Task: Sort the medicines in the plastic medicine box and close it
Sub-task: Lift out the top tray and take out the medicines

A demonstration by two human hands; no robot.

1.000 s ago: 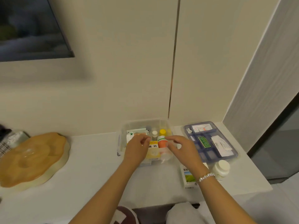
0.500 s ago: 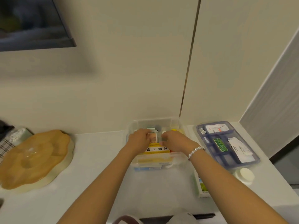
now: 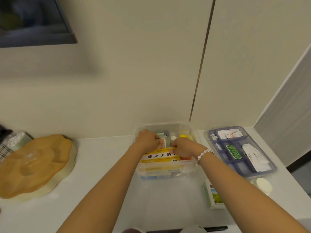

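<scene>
White tabletop (image 3: 104, 190) runs along a cream wall, and the clear plastic medicine box (image 3: 165, 173) stands against that wall near the middle, its top open. Both forearms reach into it from the near side. The left hand (image 3: 147, 141) is inside the box at the far left, fingers curled down around the top of an orange-and-white carton (image 3: 161, 144) that stands upright behind a yellow box (image 3: 159, 157) printed with black characters. The right hand (image 3: 182, 147) is curled too, its fingertips pinching the top right edge of the yellow box; a beaded bracelet (image 3: 203, 154) circles that wrist. Behind the hands, in the far part of the box, a small white-capped bottle (image 3: 173, 138) and a yellow cap (image 3: 183, 136) show between the knuckles and the back wall.

Just right of the box lies a blue divided tray (image 3: 218, 134) carrying folded leaflets and a green blister pack (image 3: 233, 151). Near its front corner a white round bottle (image 3: 262, 185) stands on the tabletop, and a green-and-white carton (image 3: 213, 195) lies partly under the right forearm. Far to the left sits a scalloped amber lidded dish (image 3: 36, 164).
</scene>
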